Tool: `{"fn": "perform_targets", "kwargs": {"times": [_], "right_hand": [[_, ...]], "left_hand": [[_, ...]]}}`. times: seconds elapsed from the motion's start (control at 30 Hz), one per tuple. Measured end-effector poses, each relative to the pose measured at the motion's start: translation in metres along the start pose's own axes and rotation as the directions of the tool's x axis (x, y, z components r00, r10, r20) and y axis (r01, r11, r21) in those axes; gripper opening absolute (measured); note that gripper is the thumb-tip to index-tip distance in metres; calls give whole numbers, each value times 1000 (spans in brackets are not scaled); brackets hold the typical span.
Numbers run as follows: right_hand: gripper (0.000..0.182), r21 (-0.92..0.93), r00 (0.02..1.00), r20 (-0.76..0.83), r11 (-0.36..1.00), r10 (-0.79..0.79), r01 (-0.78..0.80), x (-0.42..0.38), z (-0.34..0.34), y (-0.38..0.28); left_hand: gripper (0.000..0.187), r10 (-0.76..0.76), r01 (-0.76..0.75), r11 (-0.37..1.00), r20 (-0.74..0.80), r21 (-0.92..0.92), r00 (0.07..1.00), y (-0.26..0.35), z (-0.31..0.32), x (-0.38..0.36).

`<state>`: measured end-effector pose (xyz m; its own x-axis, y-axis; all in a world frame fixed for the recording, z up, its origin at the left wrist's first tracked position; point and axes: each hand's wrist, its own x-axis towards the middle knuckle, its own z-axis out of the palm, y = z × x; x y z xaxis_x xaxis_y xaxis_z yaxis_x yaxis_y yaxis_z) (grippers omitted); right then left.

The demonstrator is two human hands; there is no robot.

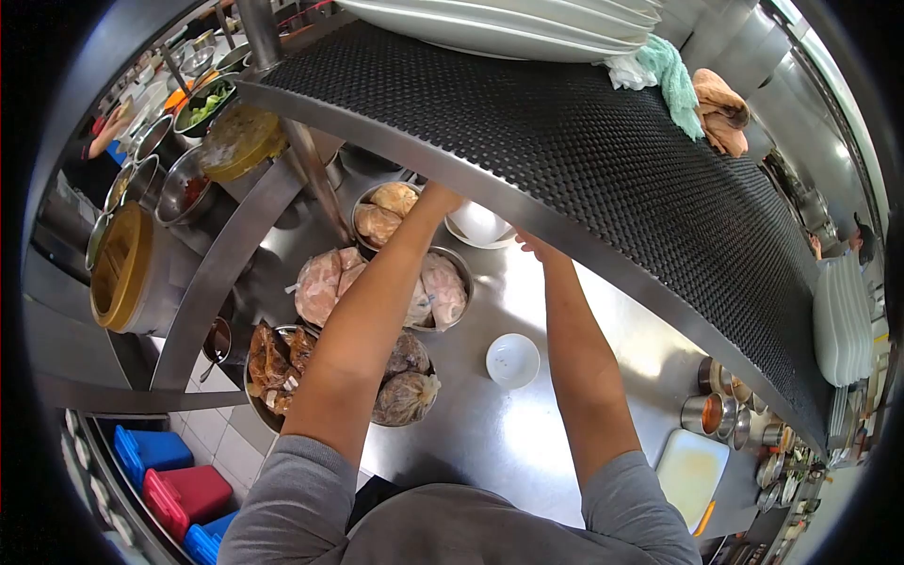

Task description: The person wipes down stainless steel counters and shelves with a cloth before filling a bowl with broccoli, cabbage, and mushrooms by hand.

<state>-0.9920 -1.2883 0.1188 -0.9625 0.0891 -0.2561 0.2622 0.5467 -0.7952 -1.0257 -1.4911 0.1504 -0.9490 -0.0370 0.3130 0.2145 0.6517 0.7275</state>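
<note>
Both my arms reach forward under a raised shelf. My left hand is beside the left rim of a white bowl; the shelf edge hides its fingers. On the bowl's other side is my right hand, with some fingertips showing close to the rim and the rest hidden. Whether either hand grips the bowl cannot be made out. A smaller white bowl with specks inside stands on the steel counter between my forearms. Left of it, a round metal pan holds bagged pale pink meat.
Dark bagged food and brown meat pieces fill pans at left. The black-matted shelf hangs low overhead, bearing white plates. A cutting board and metal pots are at right. Other people work at far left and right.
</note>
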Motion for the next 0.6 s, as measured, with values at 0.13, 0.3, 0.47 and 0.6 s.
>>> {"fn": "perform_targets", "kwargs": {"times": [0.13,0.3,0.47,0.6], "right_hand": [[36,60,999,-54,998,3,0,26,8,40],[40,188,995,-93,981,-28,45,1,-4,59],[61,158,995,14,982,99,-100,-92,-29,113],[58,-70,999,38,997,26,-24,-162,8,201]], "left_hand": [[27,102,-112,973,61,199,993,0,5,5],[28,233,-293,869,192,399,953,-3,10,-1],[31,294,-345,911,231,227,927,16,-1,-42],[43,216,-168,965,246,-201,945,90,-44,-142]]}}
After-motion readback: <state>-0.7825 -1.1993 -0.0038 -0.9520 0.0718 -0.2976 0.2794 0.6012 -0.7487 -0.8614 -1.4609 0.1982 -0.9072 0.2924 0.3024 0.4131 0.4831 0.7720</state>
